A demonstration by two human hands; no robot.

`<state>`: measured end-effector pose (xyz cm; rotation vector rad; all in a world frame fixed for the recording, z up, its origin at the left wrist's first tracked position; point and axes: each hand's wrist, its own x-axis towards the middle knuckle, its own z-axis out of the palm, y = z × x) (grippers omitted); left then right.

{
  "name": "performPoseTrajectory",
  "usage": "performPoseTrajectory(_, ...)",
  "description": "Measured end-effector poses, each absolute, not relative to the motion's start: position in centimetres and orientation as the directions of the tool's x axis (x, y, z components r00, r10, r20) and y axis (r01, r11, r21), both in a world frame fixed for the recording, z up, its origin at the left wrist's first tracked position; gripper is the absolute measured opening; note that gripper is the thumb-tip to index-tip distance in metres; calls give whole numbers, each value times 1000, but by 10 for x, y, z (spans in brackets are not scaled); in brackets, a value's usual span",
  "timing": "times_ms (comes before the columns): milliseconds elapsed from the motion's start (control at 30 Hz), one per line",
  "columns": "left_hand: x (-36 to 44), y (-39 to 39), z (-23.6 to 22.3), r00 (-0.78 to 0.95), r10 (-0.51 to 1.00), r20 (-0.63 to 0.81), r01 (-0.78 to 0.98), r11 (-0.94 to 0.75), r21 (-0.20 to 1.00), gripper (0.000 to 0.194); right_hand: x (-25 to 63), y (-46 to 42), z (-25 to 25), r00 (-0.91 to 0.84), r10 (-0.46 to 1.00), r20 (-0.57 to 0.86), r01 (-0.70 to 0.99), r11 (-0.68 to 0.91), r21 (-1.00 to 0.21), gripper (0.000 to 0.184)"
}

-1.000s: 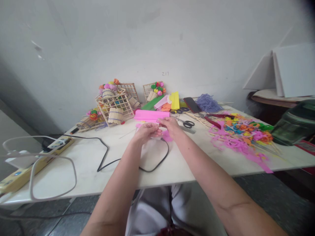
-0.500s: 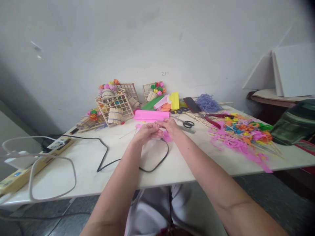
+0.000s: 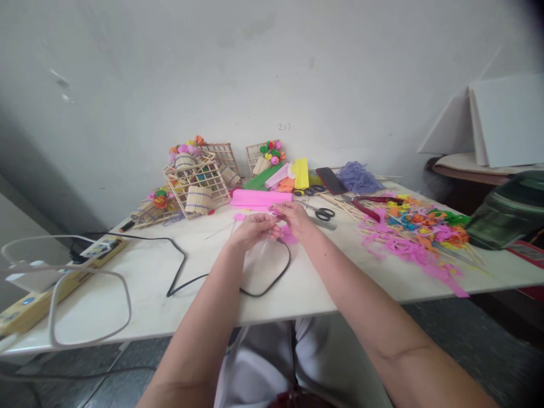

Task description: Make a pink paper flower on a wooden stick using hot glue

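Note:
Both hands meet over the middle of the white table (image 3: 204,317), fingertips close together. My left hand (image 3: 255,231) is closed in a pinch, with a thin pale strand (image 3: 264,245) slanting down below its fingers. A small piece of pink crepe paper (image 3: 276,211) sits between the fingertips of my right hand (image 3: 293,218), which is also closed. Another pink scrap (image 3: 289,234) lies under the hands. Just beyond them rests a folded bright pink crepe sheet (image 3: 261,198). The fingers partly hide what they hold.
Black-handled scissors (image 3: 325,214), red-handled pliers (image 3: 368,208) and a phone (image 3: 331,181) lie to the right. Farther right are colourful paper flowers (image 3: 446,235) and a green bottle (image 3: 505,212). Stick baskets (image 3: 198,187) stand at back left. A black cable (image 3: 185,260) crosses from a power strip (image 3: 63,286).
The right fingertips have shifted slightly, and the pink paper between them shows more clearly. The pale strand under the left hand is now visible. The other things lie as before.

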<state>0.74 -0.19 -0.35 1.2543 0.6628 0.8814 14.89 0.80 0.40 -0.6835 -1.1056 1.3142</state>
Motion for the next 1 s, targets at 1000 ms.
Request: performPoseTrajectory(1000, 5, -5, -1, 568, 823, 22, -176, 95, 980, 24, 152, 14, 0, -81, 945, 316, -468, 244, -850, 25)
